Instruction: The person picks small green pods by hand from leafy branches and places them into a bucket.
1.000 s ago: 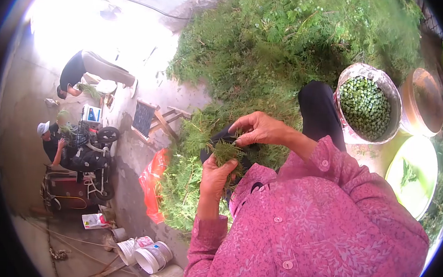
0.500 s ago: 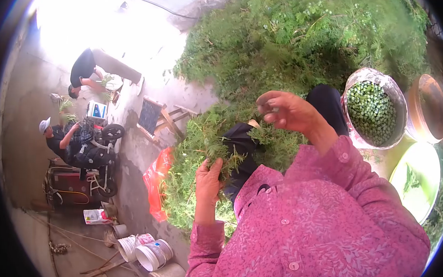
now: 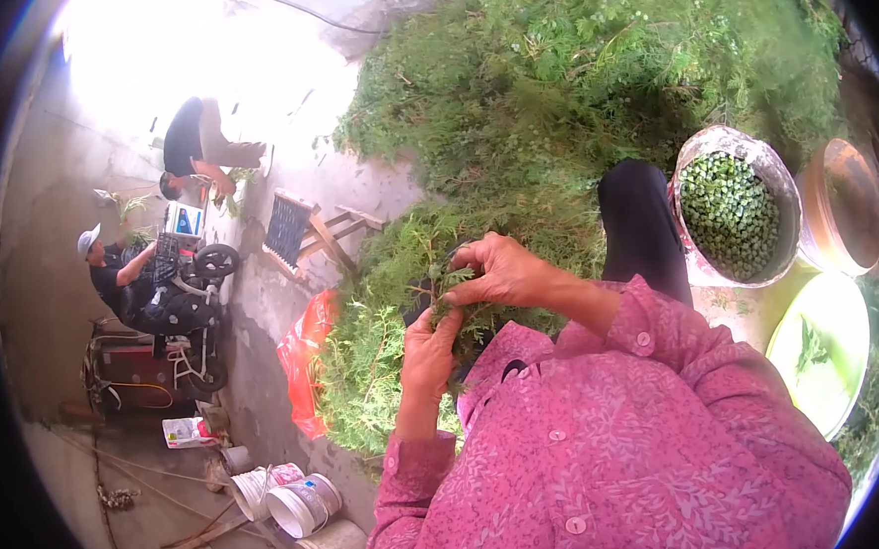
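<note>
My left hand (image 3: 428,361) pinches a leafy evergreen sprig (image 3: 424,264) from below. My right hand (image 3: 502,271) is at the same sprig, its thumb and fingers closed around part of it just above the left fingertips. What exactly lies between the right fingers is too small to make out. Both hands are over my dark-trousered lap, where more cut evergreen branches (image 3: 381,356) lie. To the right, a whitish bucket (image 3: 794,228) holds many small green cones (image 3: 729,215).
A large heap of evergreen branches (image 3: 589,84) spreads ahead. Beside the bucket are a brown round container (image 3: 841,206) and a pale green basin (image 3: 838,360). Left are a red plastic bag (image 3: 305,367), a folding stool (image 3: 293,232), white buckets (image 3: 303,506) and two other people near a bike.
My right hand has come down and left from above my lap to the sprig in my left hand. The left hand has shifted slightly right. The standing person in the background has moved.
</note>
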`<action>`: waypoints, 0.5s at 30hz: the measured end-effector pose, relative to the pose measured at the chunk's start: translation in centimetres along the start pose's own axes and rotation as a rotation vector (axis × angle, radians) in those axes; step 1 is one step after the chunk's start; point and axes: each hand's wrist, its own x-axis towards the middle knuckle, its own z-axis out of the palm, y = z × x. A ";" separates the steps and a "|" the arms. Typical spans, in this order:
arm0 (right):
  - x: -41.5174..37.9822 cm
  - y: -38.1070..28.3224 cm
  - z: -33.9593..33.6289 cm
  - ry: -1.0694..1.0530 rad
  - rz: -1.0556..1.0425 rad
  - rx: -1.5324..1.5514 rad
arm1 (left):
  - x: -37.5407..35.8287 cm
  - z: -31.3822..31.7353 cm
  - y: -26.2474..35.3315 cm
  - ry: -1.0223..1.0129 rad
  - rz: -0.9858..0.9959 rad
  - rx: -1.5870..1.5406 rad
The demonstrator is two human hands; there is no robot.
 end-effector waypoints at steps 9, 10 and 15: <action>-0.7 -0.9 -3.7 0.071 0.204 0.563 | -0.8 -1.8 0.1 0.008 -0.105 0.041; -0.8 -1.0 -3.7 0.076 0.152 0.711 | -0.9 -1.8 -0.3 0.017 -0.109 0.030; -0.2 -0.6 -1.2 0.058 -0.099 0.028 | -0.1 -1.3 -2.1 -0.086 0.013 0.030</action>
